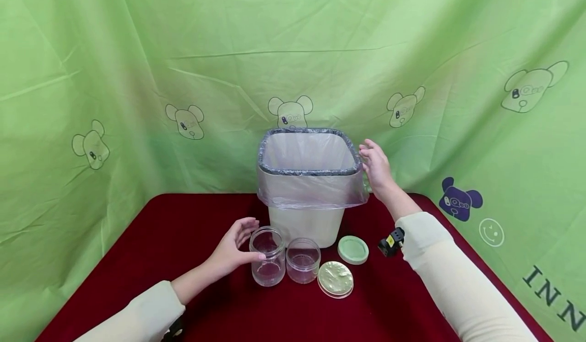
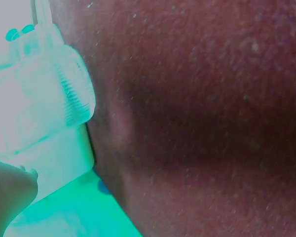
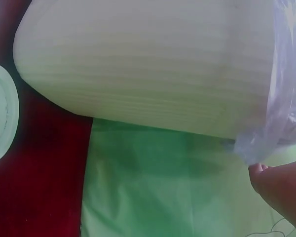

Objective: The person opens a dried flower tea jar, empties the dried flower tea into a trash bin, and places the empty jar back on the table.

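Note:
A clear ribbed jar (image 1: 268,269) stands upright without a lid on the red cloth. My left hand (image 1: 231,248) is at its left side, thumb overlapping the front and the other fingers spread near the rim. In the left wrist view the jar (image 2: 49,98) looks washed out, with a finger below it. My right hand (image 1: 377,169) is beside the right rim of a white trash bin (image 1: 304,225), its fingers loosely bent. A thin plastic bag (image 1: 311,192) lines the bin and folds over its rim. In the right wrist view, fingertips are right at the bag's edge (image 3: 251,148).
A second clear container (image 1: 303,268) stands just right of the jar. Further right lie a gold foil-topped disc (image 1: 335,278) and a pale green lid (image 1: 353,249). The red cloth (image 1: 206,301) covers the table, with a green printed curtain (image 1: 220,67) around its back and sides.

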{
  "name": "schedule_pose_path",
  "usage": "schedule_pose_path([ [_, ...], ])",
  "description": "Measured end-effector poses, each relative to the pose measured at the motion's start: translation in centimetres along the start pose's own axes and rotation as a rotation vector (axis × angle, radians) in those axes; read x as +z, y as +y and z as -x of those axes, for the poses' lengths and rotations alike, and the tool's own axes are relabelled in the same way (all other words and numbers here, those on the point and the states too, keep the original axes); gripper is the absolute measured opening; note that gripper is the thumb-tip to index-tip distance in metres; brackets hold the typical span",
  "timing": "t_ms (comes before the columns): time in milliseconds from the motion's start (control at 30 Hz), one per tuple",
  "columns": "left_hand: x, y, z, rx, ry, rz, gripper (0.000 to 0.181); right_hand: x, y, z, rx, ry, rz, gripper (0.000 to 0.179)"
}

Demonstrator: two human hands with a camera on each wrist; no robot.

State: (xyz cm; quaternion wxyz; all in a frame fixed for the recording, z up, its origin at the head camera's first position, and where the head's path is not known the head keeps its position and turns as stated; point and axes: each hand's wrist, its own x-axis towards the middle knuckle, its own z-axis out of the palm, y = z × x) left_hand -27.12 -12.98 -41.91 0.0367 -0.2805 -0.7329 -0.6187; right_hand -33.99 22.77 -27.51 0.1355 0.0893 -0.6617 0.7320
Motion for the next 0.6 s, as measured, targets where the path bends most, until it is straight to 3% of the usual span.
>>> schedule_pose_path([
  [300,-1.4,1.5,-1.2,0.064,0.040,-0.011,0.073,-1.2,-0.8,0.5,-0.015,-0.038,0.003,0.059],
  [600,-3.4,3.4,-3.3,0.057,0.100,-0.063,0.073,-2.9,-1.1,0.9,-0.058,-0.043,0.191,0.057],
])
